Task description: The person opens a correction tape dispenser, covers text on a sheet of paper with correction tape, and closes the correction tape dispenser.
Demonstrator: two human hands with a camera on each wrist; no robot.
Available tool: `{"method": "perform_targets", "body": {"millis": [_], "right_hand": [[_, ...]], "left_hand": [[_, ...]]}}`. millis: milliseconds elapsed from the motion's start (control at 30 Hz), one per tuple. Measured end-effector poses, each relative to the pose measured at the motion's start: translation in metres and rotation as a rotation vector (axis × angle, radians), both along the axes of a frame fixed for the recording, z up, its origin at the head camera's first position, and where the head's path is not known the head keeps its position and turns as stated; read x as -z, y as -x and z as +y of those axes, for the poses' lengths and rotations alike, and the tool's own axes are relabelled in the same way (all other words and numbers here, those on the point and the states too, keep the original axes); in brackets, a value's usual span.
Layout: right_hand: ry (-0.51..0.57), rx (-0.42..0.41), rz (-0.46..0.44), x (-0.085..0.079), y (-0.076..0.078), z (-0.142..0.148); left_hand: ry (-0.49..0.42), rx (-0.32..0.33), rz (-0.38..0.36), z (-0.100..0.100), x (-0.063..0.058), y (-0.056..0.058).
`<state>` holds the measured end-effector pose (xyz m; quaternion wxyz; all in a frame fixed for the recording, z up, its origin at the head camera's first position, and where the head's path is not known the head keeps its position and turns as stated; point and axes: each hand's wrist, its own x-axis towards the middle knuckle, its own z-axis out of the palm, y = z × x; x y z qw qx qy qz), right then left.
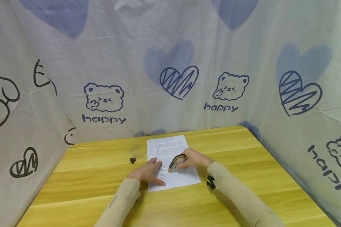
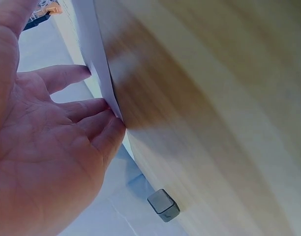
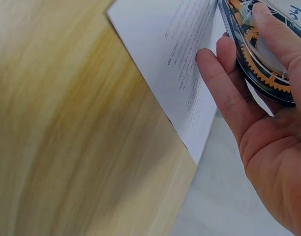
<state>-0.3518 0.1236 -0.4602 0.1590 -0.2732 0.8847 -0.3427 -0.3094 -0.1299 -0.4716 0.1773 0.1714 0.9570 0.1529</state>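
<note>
A sheet of white paper (image 1: 167,148) printed with lines of small text lies on the wooden table. My right hand (image 1: 194,158) grips a correction tape dispenser (image 1: 176,162), with a dark clear shell and an orange toothed wheel inside that shows in the right wrist view. The dispenser's orange tip points down at the printed lines near the middle of the sheet. On the paper's left edge rests my left hand (image 1: 147,173), its fingers and thumb spread. In the left wrist view the fingertips (image 2: 113,123) meet the sheet's edge.
A small dark cap-like piece (image 1: 133,160) sits on the table left of the paper. The yellow wooden table (image 1: 96,176) reaches back to a white curtain (image 1: 139,104) with hearts and bears. Curtains also hang at both sides.
</note>
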Motion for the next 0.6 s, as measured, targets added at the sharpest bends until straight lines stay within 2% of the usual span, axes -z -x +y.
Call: {"method": "perform_targets", "body": {"millis": [600], "right_hand": [[-0.001,-0.010,-0.003,0.0018,0.0039,0.0033]], "left_hand": [[-0.002,0.010,0.002,-0.0001,-0.0007,0.0002]]}}
